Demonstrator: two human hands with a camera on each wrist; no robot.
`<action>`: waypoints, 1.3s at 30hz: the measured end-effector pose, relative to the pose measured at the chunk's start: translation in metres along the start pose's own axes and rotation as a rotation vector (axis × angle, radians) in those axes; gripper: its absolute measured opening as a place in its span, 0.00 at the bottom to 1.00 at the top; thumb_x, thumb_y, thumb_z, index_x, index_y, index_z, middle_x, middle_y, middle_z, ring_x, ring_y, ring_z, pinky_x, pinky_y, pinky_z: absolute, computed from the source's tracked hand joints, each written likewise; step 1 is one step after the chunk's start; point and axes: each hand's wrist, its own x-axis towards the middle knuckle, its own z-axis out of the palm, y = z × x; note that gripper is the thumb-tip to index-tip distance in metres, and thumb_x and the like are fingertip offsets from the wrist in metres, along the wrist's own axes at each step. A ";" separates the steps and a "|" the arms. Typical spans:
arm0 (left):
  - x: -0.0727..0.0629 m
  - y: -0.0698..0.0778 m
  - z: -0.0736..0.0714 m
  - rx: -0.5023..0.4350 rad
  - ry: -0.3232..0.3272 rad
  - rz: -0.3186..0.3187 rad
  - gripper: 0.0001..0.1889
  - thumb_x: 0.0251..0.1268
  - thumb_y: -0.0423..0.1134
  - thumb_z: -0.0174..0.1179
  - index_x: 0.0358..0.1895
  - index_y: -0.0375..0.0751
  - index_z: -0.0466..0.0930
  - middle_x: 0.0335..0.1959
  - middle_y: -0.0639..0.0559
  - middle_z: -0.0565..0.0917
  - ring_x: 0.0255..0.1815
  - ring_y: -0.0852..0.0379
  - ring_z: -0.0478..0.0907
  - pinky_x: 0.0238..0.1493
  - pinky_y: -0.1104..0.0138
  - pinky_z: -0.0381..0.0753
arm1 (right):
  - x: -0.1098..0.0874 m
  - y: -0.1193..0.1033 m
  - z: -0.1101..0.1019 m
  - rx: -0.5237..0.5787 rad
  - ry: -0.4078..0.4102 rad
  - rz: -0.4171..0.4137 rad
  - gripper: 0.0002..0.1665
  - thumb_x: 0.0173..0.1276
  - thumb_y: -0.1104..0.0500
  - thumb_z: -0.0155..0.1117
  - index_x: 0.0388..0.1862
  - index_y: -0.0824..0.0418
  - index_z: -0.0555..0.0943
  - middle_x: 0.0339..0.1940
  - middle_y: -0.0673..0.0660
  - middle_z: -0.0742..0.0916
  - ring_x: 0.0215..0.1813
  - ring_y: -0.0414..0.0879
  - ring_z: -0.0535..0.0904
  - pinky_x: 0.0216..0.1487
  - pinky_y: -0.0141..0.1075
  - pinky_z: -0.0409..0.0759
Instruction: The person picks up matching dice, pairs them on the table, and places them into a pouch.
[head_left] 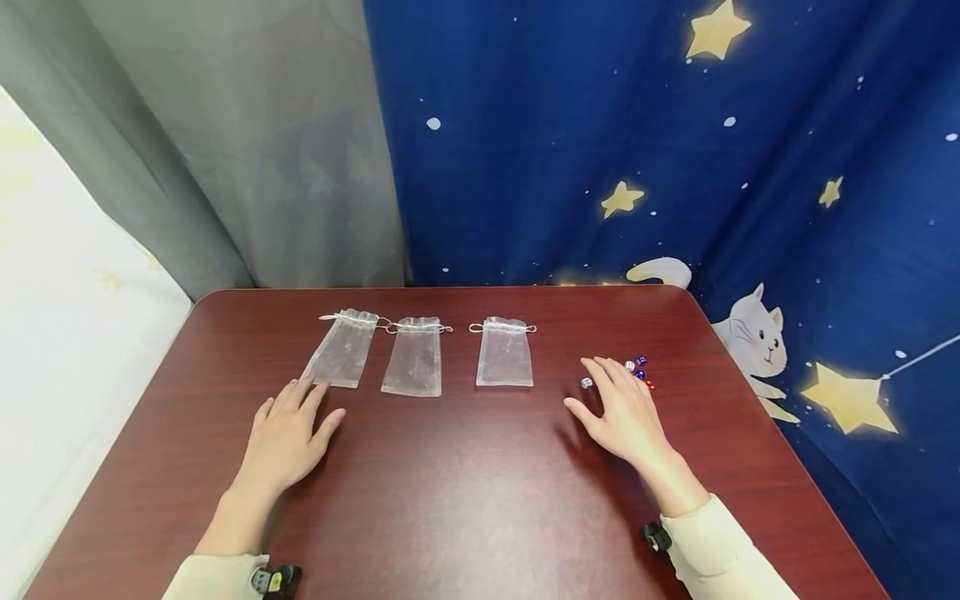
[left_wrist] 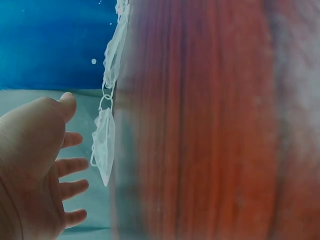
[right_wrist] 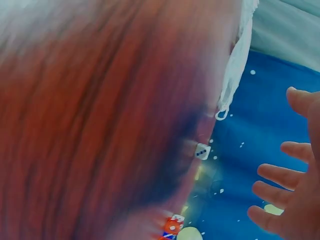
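Three sheer white drawstring pouches lie flat on the table: a left pouch (head_left: 344,350), a middle pouch (head_left: 415,360) and a right pouch (head_left: 506,354). My left hand (head_left: 281,442) is spread palm down by the lower end of the left pouch, holding nothing; whether its fingertips touch the pouch I cannot tell. Over at the right, my right hand (head_left: 621,412) hovers with fingers apart beside several small dice. A white die (head_left: 587,383) sits by its index finger. Another white die (head_left: 630,365), a blue die (head_left: 641,361) and a red die (head_left: 650,385) lie beyond the fingers.
The dark red wooden table (head_left: 465,483) has rounded far corners. Behind its far edge hang a grey curtain (head_left: 300,167) and a blue star-patterned curtain (head_left: 510,167). Small dark devices are strapped at both wrists, next to pale sleeves (head_left: 705,533).
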 end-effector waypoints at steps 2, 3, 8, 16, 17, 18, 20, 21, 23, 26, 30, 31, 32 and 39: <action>0.001 -0.001 0.000 -0.002 -0.002 0.001 0.33 0.77 0.56 0.52 0.71 0.32 0.69 0.72 0.28 0.65 0.73 0.29 0.59 0.67 0.32 0.55 | 0.000 0.003 0.003 0.006 0.013 0.001 0.41 0.65 0.41 0.71 0.70 0.60 0.74 0.67 0.65 0.78 0.69 0.62 0.71 0.68 0.64 0.67; 0.001 -0.002 0.000 -0.002 -0.004 0.002 0.33 0.77 0.56 0.52 0.71 0.32 0.69 0.72 0.28 0.66 0.73 0.29 0.59 0.67 0.32 0.55 | 0.000 0.005 0.004 0.005 0.016 0.002 0.40 0.65 0.41 0.71 0.70 0.60 0.74 0.67 0.64 0.78 0.69 0.62 0.72 0.67 0.64 0.67; 0.002 -0.005 0.000 -0.012 -0.022 -0.006 0.33 0.78 0.55 0.51 0.72 0.31 0.68 0.72 0.28 0.66 0.73 0.29 0.59 0.68 0.32 0.55 | 0.001 0.013 0.009 -0.009 0.014 0.017 0.38 0.65 0.42 0.71 0.68 0.60 0.76 0.64 0.63 0.80 0.67 0.62 0.74 0.65 0.66 0.69; 0.007 -0.010 0.001 -0.014 -0.017 0.008 0.31 0.76 0.51 0.54 0.70 0.29 0.69 0.70 0.27 0.67 0.72 0.28 0.60 0.67 0.32 0.58 | 0.002 0.023 0.011 -0.040 0.007 0.009 0.37 0.65 0.44 0.72 0.67 0.61 0.76 0.61 0.64 0.81 0.62 0.63 0.76 0.60 0.64 0.73; 0.008 -0.011 0.001 -0.013 -0.018 0.012 0.32 0.76 0.51 0.54 0.70 0.29 0.69 0.70 0.27 0.67 0.72 0.28 0.61 0.66 0.32 0.59 | 0.003 0.024 0.011 -0.047 0.006 0.005 0.37 0.64 0.44 0.72 0.67 0.61 0.76 0.61 0.64 0.81 0.62 0.62 0.77 0.59 0.64 0.73; 0.009 -0.012 0.002 -0.012 -0.021 0.013 0.31 0.76 0.51 0.55 0.70 0.29 0.69 0.70 0.27 0.68 0.72 0.28 0.61 0.66 0.32 0.59 | 0.003 0.025 0.011 -0.055 0.003 0.001 0.37 0.64 0.44 0.73 0.66 0.61 0.76 0.61 0.64 0.81 0.62 0.62 0.77 0.58 0.63 0.74; 0.012 -0.014 0.002 -0.012 -0.024 0.012 0.31 0.76 0.50 0.55 0.70 0.28 0.69 0.70 0.27 0.68 0.72 0.29 0.62 0.66 0.32 0.59 | 0.005 0.027 0.011 -0.068 -0.004 -0.010 0.36 0.64 0.45 0.73 0.66 0.61 0.77 0.60 0.64 0.82 0.61 0.61 0.77 0.58 0.63 0.75; 0.013 -0.015 0.002 -0.014 -0.029 0.011 0.31 0.76 0.50 0.55 0.70 0.28 0.69 0.70 0.27 0.68 0.73 0.30 0.61 0.66 0.32 0.59 | 0.006 0.028 0.012 -0.075 -0.011 -0.015 0.36 0.64 0.45 0.73 0.65 0.61 0.77 0.60 0.64 0.82 0.61 0.61 0.78 0.58 0.62 0.75; 0.016 -0.016 0.002 -0.015 -0.044 0.013 0.31 0.76 0.50 0.55 0.70 0.28 0.69 0.70 0.27 0.68 0.73 0.30 0.61 0.67 0.32 0.59 | 0.008 0.029 0.012 -0.087 -0.029 -0.024 0.35 0.64 0.45 0.73 0.64 0.62 0.78 0.59 0.64 0.83 0.60 0.61 0.79 0.58 0.61 0.76; 0.020 -0.019 0.002 -0.015 -0.073 0.023 0.32 0.76 0.50 0.55 0.70 0.27 0.69 0.72 0.29 0.67 0.75 0.32 0.60 0.67 0.33 0.59 | 0.010 0.031 0.012 -0.100 -0.061 -0.037 0.34 0.64 0.46 0.74 0.63 0.62 0.79 0.57 0.64 0.84 0.59 0.61 0.80 0.58 0.60 0.77; 0.023 -0.022 0.005 -0.019 -0.096 0.042 0.31 0.76 0.50 0.55 0.70 0.27 0.69 0.73 0.30 0.66 0.75 0.32 0.59 0.67 0.32 0.60 | 0.013 0.033 0.012 -0.110 -0.092 -0.066 0.32 0.64 0.47 0.74 0.62 0.62 0.80 0.56 0.64 0.84 0.57 0.61 0.81 0.56 0.60 0.78; 0.023 -0.022 0.006 -0.020 -0.100 0.044 0.31 0.76 0.50 0.56 0.70 0.27 0.69 0.73 0.30 0.66 0.75 0.32 0.59 0.67 0.32 0.60 | 0.015 0.034 0.013 -0.113 -0.099 -0.077 0.32 0.64 0.47 0.75 0.61 0.62 0.81 0.55 0.63 0.85 0.57 0.61 0.81 0.55 0.60 0.78; 0.022 -0.022 0.006 -0.021 -0.104 0.045 0.31 0.76 0.49 0.56 0.70 0.27 0.69 0.73 0.30 0.66 0.75 0.32 0.59 0.67 0.32 0.60 | 0.016 0.034 0.014 -0.115 -0.105 -0.086 0.31 0.64 0.47 0.75 0.61 0.62 0.81 0.55 0.63 0.85 0.56 0.61 0.82 0.55 0.60 0.78; 0.022 -0.021 0.011 -0.020 -0.136 0.045 0.31 0.76 0.50 0.56 0.70 0.28 0.70 0.74 0.30 0.65 0.75 0.33 0.60 0.67 0.32 0.60 | 0.020 0.036 0.019 -0.117 -0.106 -0.144 0.26 0.61 0.50 0.77 0.55 0.61 0.84 0.47 0.60 0.87 0.49 0.59 0.84 0.53 0.58 0.80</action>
